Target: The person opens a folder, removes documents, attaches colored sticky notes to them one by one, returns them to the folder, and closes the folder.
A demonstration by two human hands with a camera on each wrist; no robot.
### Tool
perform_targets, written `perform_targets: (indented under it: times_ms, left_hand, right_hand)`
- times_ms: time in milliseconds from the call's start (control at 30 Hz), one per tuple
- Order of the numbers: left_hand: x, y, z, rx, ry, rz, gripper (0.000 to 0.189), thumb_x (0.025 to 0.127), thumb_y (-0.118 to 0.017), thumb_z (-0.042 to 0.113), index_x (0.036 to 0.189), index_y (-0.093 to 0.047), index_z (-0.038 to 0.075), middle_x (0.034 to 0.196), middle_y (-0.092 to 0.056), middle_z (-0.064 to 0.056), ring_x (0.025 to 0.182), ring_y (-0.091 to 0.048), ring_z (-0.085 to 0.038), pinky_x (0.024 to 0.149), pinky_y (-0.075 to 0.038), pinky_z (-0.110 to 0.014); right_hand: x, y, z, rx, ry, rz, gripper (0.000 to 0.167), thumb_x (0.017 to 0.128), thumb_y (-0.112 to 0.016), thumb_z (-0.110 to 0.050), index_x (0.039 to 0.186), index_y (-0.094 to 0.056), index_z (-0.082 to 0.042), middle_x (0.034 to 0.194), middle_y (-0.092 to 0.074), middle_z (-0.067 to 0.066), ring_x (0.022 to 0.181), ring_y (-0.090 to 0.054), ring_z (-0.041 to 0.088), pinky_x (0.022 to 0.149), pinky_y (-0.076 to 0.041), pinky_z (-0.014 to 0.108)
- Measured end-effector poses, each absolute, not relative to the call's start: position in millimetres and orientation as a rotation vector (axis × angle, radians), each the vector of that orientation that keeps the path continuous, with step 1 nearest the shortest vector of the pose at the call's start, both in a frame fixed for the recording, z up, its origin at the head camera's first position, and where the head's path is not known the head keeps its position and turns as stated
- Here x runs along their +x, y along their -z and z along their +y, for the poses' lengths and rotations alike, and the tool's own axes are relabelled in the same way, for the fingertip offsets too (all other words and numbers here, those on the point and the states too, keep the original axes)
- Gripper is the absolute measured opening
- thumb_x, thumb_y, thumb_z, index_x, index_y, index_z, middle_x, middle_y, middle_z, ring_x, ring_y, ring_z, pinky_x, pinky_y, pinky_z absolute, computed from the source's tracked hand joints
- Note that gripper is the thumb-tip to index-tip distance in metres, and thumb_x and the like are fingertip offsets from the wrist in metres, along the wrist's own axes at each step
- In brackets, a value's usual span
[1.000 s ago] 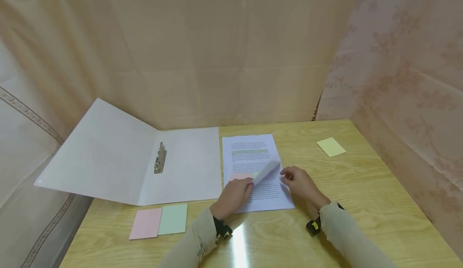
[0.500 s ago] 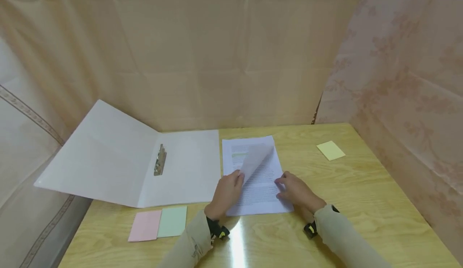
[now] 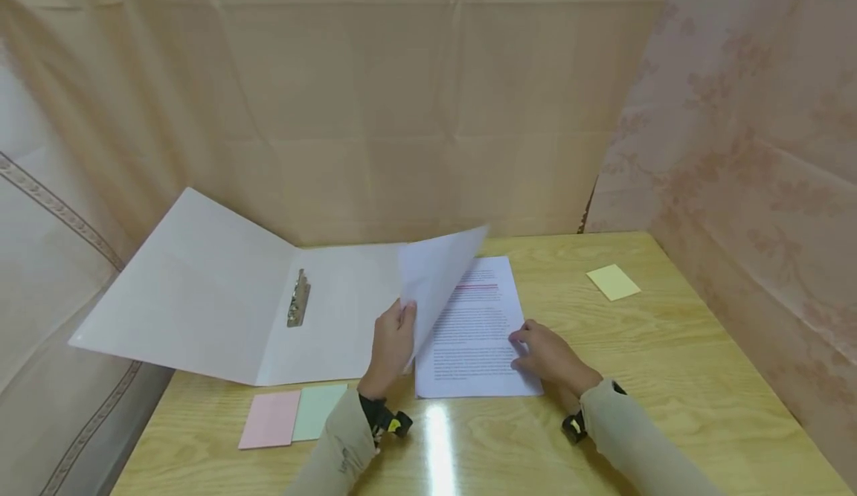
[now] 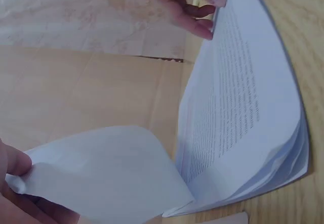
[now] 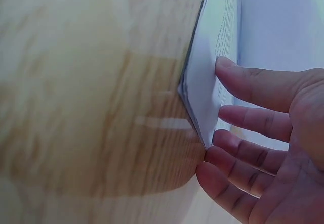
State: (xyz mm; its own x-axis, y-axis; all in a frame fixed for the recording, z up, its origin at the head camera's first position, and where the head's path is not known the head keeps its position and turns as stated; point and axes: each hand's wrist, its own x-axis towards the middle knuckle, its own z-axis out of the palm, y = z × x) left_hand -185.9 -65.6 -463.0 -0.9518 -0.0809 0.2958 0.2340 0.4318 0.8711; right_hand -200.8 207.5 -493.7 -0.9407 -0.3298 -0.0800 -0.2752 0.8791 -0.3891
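My left hand (image 3: 391, 343) pinches a sheet of paper (image 3: 438, 269) by its edge, lifted and curving up to the left over the folder's right side. In the left wrist view, thumb and fingers grip the sheet's crumpled edge (image 4: 30, 176). Beneath it lies a stack of printed pages (image 3: 472, 355), the top page carrying a red-highlighted line near its head. My right hand (image 3: 549, 355) rests at the stack's right edge. Its thumb (image 5: 228, 68) touches the top page, and the loosely extended fingers (image 5: 233, 173) lie along the paper's edge.
An open white folder (image 3: 341, 347) with a metal clip (image 3: 298, 299) stands left of the pages, its cover raised. Pink sticky notes (image 3: 269, 420) and green sticky notes (image 3: 318, 413) lie in front of it. A yellow sticky pad (image 3: 613, 282) sits at the back right.
My left hand has moved left, lifting and turning the sheet off the stack. The page with the red line has come into view. My right hand shifted slightly onto the stack's right edge.
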Motion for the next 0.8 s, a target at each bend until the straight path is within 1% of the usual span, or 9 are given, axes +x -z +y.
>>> perform_targets:
  times_ms: [67, 200, 267, 367, 467, 567, 667, 733, 800]
  left_hand:
    - [-187, 463, -71, -0.092, 1.558, -2.367, 0.031, 0.103, -0.045, 0.018, 0.098, -0.061, -0.007, 0.067, -0.046, -0.009, 0.059, -0.040, -0.012, 0.055, -0.034, -0.023]
    - [-190, 463, -82, 0.007, 1.607, -2.323, 0.029, 0.101, -0.046, 0.017, 0.091, -0.061, -0.006, 0.065, -0.044, -0.002, 0.060, -0.039, -0.011, 0.056, -0.034, -0.024]
    - [-191, 463, -88, 0.071, 1.647, -2.306, 0.030, 0.101, -0.047, 0.017, 0.083, -0.056, -0.004, 0.062, -0.036, 0.001, 0.059, -0.035, -0.012, 0.056, -0.031, -0.025]
    - [-193, 461, -98, 0.182, 1.699, -2.291, 0.033, 0.102, -0.046, 0.021, 0.078, -0.052, -0.001, 0.061, -0.029, 0.004, 0.058, -0.033, -0.013, 0.055, -0.029, -0.026]
    - [-194, 459, -107, 0.316, 1.744, -2.268, 0.033, 0.102, -0.046, 0.024, 0.078, -0.051, 0.002, 0.061, -0.029, 0.005, 0.059, -0.033, -0.013, 0.056, -0.029, -0.027]
    - [-194, 458, -116, 0.439, 1.812, -2.238, 0.032, 0.102, -0.044, 0.026, 0.088, -0.057, 0.001, 0.069, -0.044, 0.000, 0.066, -0.043, -0.014, 0.062, -0.034, -0.026]
    - [-193, 459, -124, 0.541, 1.863, -2.217, 0.036, 0.104, -0.041, 0.028, 0.115, -0.062, 0.001, 0.096, -0.062, -0.010, 0.087, -0.053, -0.017, 0.075, -0.040, -0.026]
    - [-192, 461, -129, 0.607, 1.882, -2.204, 0.042, 0.104, -0.039, 0.030, 0.127, -0.058, 0.001, 0.118, -0.063, -0.015, 0.102, -0.056, -0.021, 0.084, -0.042, -0.029]
    - [-192, 463, -134, 0.650, 1.924, -2.168, 0.044, 0.104, -0.037, 0.031, 0.131, -0.054, 0.001, 0.126, -0.060, -0.018, 0.111, -0.056, -0.026, 0.090, -0.043, -0.034]
  right_hand:
    - [-200, 494, 208, -0.479, 0.572, 2.905, 0.044, 0.078, -0.079, -0.018, 0.117, -0.067, -0.001, 0.113, -0.059, 0.013, 0.101, -0.057, 0.025, 0.091, -0.047, 0.045]
    - [-200, 495, 208, -0.479, 0.566, 2.898, 0.044, 0.079, -0.079, -0.018, 0.118, -0.066, -0.002, 0.114, -0.058, 0.013, 0.102, -0.056, 0.026, 0.092, -0.047, 0.046]
    - [-201, 496, 207, -0.465, 0.559, 2.891, 0.044, 0.079, -0.078, -0.018, 0.119, -0.065, -0.002, 0.115, -0.057, 0.013, 0.103, -0.056, 0.026, 0.093, -0.047, 0.046]
    - [-202, 496, 207, -0.438, 0.546, 2.882, 0.045, 0.080, -0.078, -0.019, 0.120, -0.064, -0.003, 0.116, -0.056, 0.012, 0.102, -0.055, 0.024, 0.093, -0.047, 0.045]
    - [-204, 495, 206, -0.419, 0.547, 2.877, 0.045, 0.080, -0.078, -0.019, 0.121, -0.064, -0.004, 0.116, -0.056, 0.011, 0.102, -0.054, 0.024, 0.094, -0.047, 0.044]
    - [-204, 495, 206, -0.418, 0.543, 2.878, 0.045, 0.080, -0.078, -0.019, 0.120, -0.064, -0.004, 0.117, -0.056, 0.012, 0.103, -0.054, 0.024, 0.094, -0.047, 0.045]
    - [-203, 494, 205, -0.414, 0.541, 2.877, 0.045, 0.080, -0.078, -0.019, 0.120, -0.065, -0.004, 0.118, -0.056, 0.012, 0.105, -0.055, 0.026, 0.095, -0.046, 0.046]
    - [-202, 493, 205, -0.417, 0.538, 2.877, 0.044, 0.080, -0.078, -0.019, 0.119, -0.065, -0.004, 0.118, -0.056, 0.013, 0.105, -0.055, 0.026, 0.095, -0.046, 0.046]
    - [-202, 492, 205, -0.424, 0.536, 2.878, 0.044, 0.080, -0.078, -0.019, 0.119, -0.065, -0.003, 0.117, -0.056, 0.013, 0.105, -0.055, 0.026, 0.095, -0.046, 0.046]
